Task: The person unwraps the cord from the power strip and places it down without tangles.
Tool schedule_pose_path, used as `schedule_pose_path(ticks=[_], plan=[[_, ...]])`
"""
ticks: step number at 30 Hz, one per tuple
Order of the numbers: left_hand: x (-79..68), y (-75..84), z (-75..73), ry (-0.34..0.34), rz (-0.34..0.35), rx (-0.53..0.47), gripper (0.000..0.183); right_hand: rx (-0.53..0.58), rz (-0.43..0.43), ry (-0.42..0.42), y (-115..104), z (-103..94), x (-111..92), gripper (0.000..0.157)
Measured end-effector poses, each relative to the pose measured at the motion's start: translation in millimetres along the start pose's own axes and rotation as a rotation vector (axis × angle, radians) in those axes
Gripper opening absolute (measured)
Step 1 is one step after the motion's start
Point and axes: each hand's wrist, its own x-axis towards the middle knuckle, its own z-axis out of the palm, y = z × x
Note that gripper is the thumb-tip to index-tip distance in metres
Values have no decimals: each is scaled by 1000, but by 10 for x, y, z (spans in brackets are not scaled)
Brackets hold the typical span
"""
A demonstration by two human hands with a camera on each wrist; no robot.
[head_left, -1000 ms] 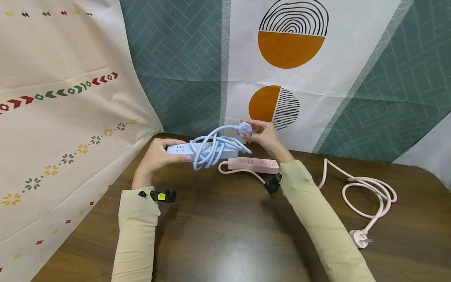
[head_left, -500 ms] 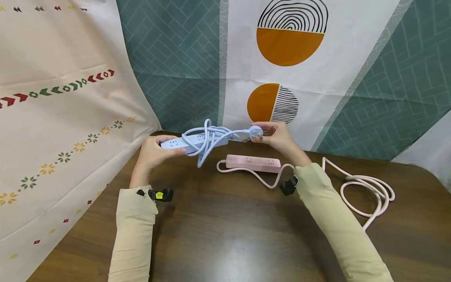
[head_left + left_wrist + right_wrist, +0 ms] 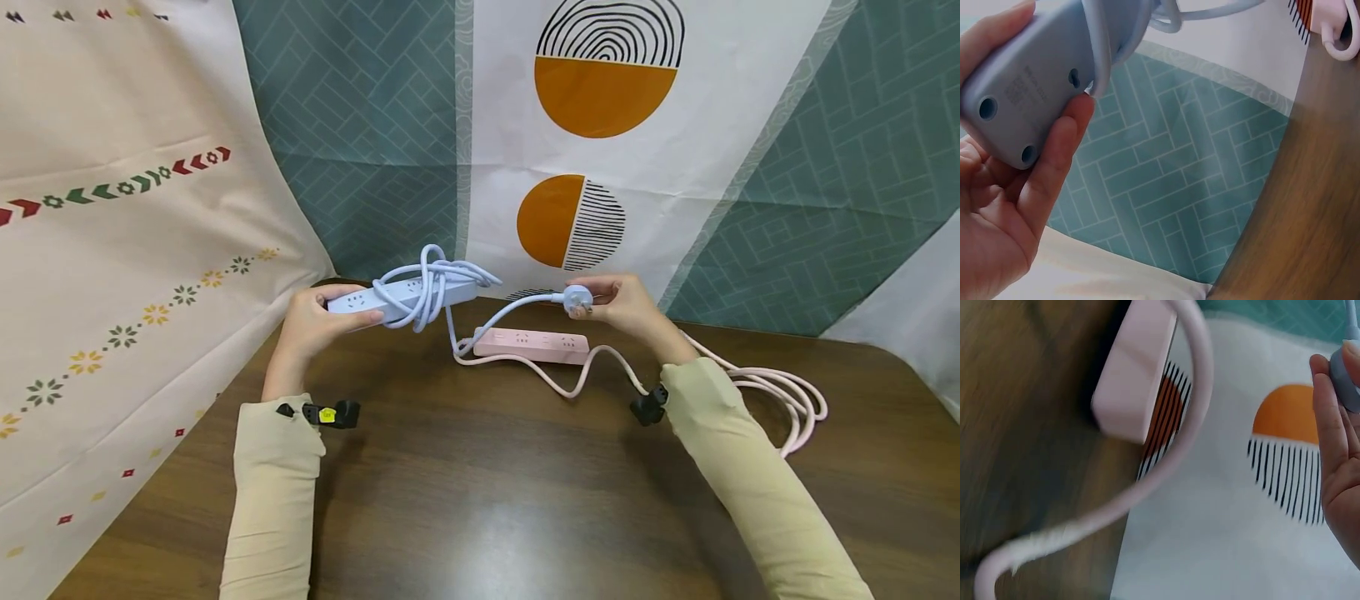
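In the head view a light blue power strip (image 3: 357,301) is held up above the table, its blue cord (image 3: 428,292) looped round its right part. My left hand (image 3: 309,322) grips the strip's left end, thumb in front; in the left wrist view its underside with screw holes faces the camera. To the right, my right hand (image 3: 626,307) pinches the blue plug (image 3: 577,298) at the cord's end. A freed length of cord sags between plug and strip. Behind and below lies a pink power strip (image 3: 531,345) on the table.
The pink strip's cord (image 3: 555,385) snakes along the brown wooden table (image 3: 450,483) and lies coiled at the right, partly behind the right sleeve (image 3: 742,467). A patterned cloth (image 3: 352,150) hangs at the back, and a cream cloth (image 3: 135,250) at the left.
My right hand has moved right with the plug, away from the strip. A longer stretch of blue cord has come off the loops and now hangs between the hands. The left hand shifted slightly left.
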Motion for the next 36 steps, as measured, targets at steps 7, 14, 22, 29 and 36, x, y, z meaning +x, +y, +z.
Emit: schedule_pose_path(ticks=[7,14,22,29,36], plan=[[-30,68,-48,-61,28,-19,40,-25,89,59,89,-199,-71,49],[-85,170,-63,-90,50,-17,39,-32,97,162,95,-337,-125,45],[-9,-46,-83,-91,33,-25,41,-148,101,304,55,-484,-167,46],[-10,-71,-99,-69,33,11,41,-104,118,356,0,-667,-257,48],[-11,-71,-106,-54,15,24,43,-55,107,330,-17,-931,-437,44]])
